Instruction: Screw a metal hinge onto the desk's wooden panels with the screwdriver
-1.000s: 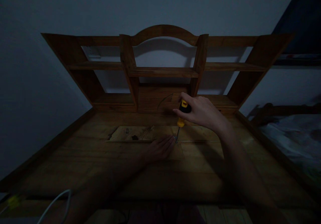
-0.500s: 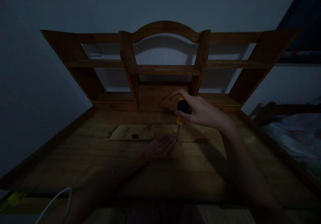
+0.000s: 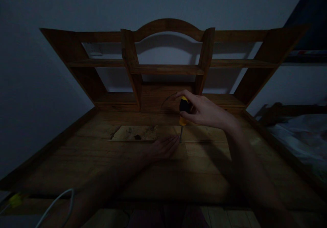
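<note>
My right hand (image 3: 204, 110) grips a screwdriver (image 3: 183, 110) with a yellow and black handle, thumb and fingers around it. The screwdriver stands nearly upright, its metal shaft pointing down at the wooden desktop (image 3: 153, 177). At its lower end there seems to be a small screw (image 3: 180, 140), too dim to make out well. My left hand (image 3: 163, 148) lies flat on the wood with fingers stretched out, the fingertips right beside the tip of the shaft. To its left is a pale, rough recessed patch (image 3: 135, 133) with a dark spot in it.
Behind the desktop rises a wooden shelf unit (image 3: 167, 70) with an arched top, against the wall. A white cable (image 3: 56, 200) loops at the lower left near a yellow object (image 3: 15, 200). Whitish plastic or cloth (image 3: 301, 136) lies beyond the right edge. The room is dim.
The screwdriver handle has turned slightly in my right hand, and the thumb has shifted a little. My left hand stays in place. The view has tilted very slightly.
</note>
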`<act>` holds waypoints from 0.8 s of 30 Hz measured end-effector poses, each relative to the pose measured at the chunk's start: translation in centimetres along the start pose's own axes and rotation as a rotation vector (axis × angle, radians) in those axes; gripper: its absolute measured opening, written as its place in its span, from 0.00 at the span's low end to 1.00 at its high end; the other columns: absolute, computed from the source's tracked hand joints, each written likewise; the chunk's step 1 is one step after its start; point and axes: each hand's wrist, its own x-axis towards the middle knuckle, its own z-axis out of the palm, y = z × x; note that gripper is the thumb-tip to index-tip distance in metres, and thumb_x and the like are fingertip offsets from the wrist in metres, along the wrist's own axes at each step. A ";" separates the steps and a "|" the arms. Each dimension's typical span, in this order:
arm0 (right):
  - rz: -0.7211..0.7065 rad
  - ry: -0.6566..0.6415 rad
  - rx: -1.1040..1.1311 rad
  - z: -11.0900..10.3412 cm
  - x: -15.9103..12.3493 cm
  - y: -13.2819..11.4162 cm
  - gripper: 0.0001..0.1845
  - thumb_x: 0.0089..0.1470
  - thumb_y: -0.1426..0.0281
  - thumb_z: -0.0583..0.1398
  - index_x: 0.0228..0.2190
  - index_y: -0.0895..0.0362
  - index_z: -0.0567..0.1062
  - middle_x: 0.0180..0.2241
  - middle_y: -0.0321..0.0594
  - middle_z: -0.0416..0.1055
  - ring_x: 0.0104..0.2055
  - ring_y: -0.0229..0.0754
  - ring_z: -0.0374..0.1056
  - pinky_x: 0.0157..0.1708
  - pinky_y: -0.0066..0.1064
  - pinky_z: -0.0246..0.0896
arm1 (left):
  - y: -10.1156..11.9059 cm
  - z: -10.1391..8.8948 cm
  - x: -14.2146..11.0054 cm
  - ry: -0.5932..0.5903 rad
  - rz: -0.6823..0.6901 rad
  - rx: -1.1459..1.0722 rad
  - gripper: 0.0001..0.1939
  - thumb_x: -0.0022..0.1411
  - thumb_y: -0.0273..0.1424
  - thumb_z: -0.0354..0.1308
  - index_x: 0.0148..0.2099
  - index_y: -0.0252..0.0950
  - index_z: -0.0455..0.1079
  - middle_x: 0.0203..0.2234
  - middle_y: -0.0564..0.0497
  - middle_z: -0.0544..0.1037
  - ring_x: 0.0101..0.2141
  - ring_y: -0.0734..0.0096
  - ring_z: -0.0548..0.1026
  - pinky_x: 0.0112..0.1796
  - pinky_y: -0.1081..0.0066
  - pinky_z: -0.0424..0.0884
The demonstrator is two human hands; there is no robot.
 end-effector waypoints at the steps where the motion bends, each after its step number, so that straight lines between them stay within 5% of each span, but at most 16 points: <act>1: -0.009 -0.017 0.009 -0.1 -0.1 0.0 0.27 0.57 0.67 0.59 0.57 0.54 0.62 0.40 0.41 0.73 0.37 0.42 0.70 0.37 0.30 0.59 | 0.0 0.2 -0.1 0.010 0.000 0.000 0.21 0.69 0.23 0.47 0.62 0.23 0.60 0.59 0.34 0.68 0.61 0.61 0.66 0.61 0.64 0.63; 9: 0.020 0.072 -0.128 0.3 0.1 -0.2 0.23 0.59 0.57 0.59 0.53 0.53 0.68 0.44 0.45 0.75 0.44 0.50 0.71 0.44 0.36 0.61 | 0.2 0.9 -0.3 -0.004 -0.009 -0.011 0.23 0.70 0.24 0.46 0.64 0.23 0.57 0.60 0.35 0.68 0.62 0.62 0.63 0.62 0.62 0.62; 15: -0.051 0.036 -0.039 0.3 0.0 -0.4 0.28 0.58 0.68 0.57 0.60 0.55 0.62 0.53 0.46 0.70 0.50 0.48 0.69 0.49 0.35 0.60 | 0.0 0.7 -0.3 0.019 0.001 -0.045 0.23 0.69 0.23 0.47 0.64 0.22 0.58 0.60 0.35 0.67 0.62 0.61 0.63 0.62 0.62 0.63; 24: -0.006 0.048 -0.062 0.5 0.4 0.2 0.28 0.56 0.68 0.57 0.58 0.56 0.64 0.48 0.46 0.72 0.45 0.48 0.70 0.45 0.35 0.60 | -0.3 0.6 -0.6 0.019 0.009 -0.113 0.22 0.70 0.23 0.46 0.64 0.24 0.58 0.60 0.36 0.68 0.62 0.63 0.63 0.61 0.63 0.64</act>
